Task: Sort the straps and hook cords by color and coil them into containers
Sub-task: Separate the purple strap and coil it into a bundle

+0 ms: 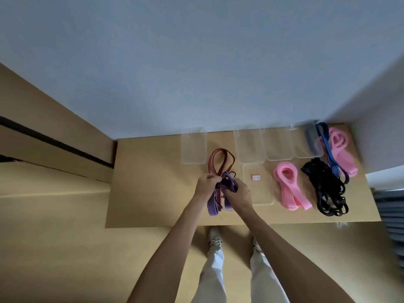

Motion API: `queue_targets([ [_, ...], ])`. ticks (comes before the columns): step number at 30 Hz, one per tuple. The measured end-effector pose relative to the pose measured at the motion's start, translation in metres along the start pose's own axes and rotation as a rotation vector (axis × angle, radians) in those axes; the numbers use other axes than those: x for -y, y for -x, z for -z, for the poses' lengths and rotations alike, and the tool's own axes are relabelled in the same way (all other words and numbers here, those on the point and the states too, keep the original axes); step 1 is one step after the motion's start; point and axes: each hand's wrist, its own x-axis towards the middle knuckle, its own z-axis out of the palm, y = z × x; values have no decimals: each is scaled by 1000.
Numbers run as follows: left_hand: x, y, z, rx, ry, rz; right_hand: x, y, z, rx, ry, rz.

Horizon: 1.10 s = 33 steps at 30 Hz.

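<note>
Over the middle of the low wooden table [153, 182], my left hand [205, 185] and my right hand [237, 194] both grip a tangled bundle of cords. A red striped cord [220, 159] loops away from my hands over the table. Purple straps [213, 204] hang below them. A folded pink strap [288, 184] lies to the right, then a heap of black hook cords [325, 191]. At the far right lie a blue strap [329, 149] and more pink strap [342, 149]. Clear plastic containers [250, 146] stand in a row along the back edge.
One clear container [194, 145] stands apart at the back left. A clear lid with a red label [256, 178] lies flat right of my hands. Walls close in behind and to the right. My legs and shoes [215, 239] stand at the table's front edge.
</note>
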Motion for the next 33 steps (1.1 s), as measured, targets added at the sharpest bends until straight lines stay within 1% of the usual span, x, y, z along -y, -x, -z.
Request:
queue_targets([
  [2,7,-17,4,-51,-156,-74,-3,-16,-10,-35,22,-13],
  [5,14,-36,10,-110,-315,-218,-8,-40,-22,-44,122,-21],
  [8,23,-47,12,-106,-600,-333,-16,-50,-30,-21,290,-11],
  [10,28,-47,14,-149,-753,-395,-19,-48,-32,-3,350,9],
  [11,30,-44,15,-192,-775,-420,-19,-44,-32,1,364,17],
  [13,27,-33,16,-273,-736,-464,-15,-36,-26,-12,389,39],
  [15,18,-19,13,-305,-676,-499,-4,-25,-17,-72,381,77],
  [18,1,5,1,-254,-640,-614,20,-6,8,-198,360,166],
  [21,-16,26,-21,-178,-636,-747,39,10,46,-259,367,268],
  [24,-34,42,-59,-137,-633,-828,45,16,97,-320,377,299],
  [28,-56,47,-127,-93,-632,-878,38,7,165,-418,336,252],
  [31,-66,44,-189,-40,-693,-927,17,-5,220,-472,309,233],
  [33,-67,41,-231,-14,-757,-953,-8,-14,261,-478,306,176],
])
